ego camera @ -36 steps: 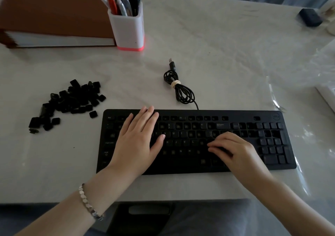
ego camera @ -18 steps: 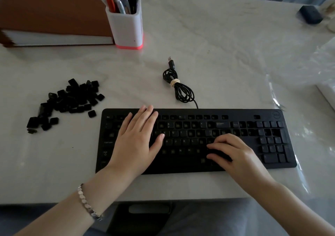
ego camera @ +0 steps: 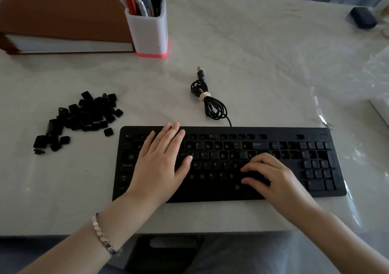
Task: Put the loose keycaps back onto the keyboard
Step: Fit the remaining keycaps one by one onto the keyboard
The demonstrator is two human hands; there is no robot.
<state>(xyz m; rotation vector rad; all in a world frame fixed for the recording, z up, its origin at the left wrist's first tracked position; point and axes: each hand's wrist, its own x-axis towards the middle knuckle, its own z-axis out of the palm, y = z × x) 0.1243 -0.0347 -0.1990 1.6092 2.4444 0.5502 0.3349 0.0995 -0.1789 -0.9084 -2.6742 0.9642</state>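
Matte black keyboard point(ego camera: 273, 131) lies lengthwise left to right. Left hand point(ego camera: 160, 164) rests flat; right hand point(ego camera: 271, 178) curls, hold unclear.

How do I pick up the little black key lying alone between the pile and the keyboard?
Pinch the lone keycap by two opposite sides, coming from above: it's small, squarish, and lies apart from the pile, so there should be room on either side.

On my feed the right hand point(ego camera: 280, 181) spreads slightly: its thumb drops away from the forefinger, toward the near edge of the keyboard point(ego camera: 277, 133).
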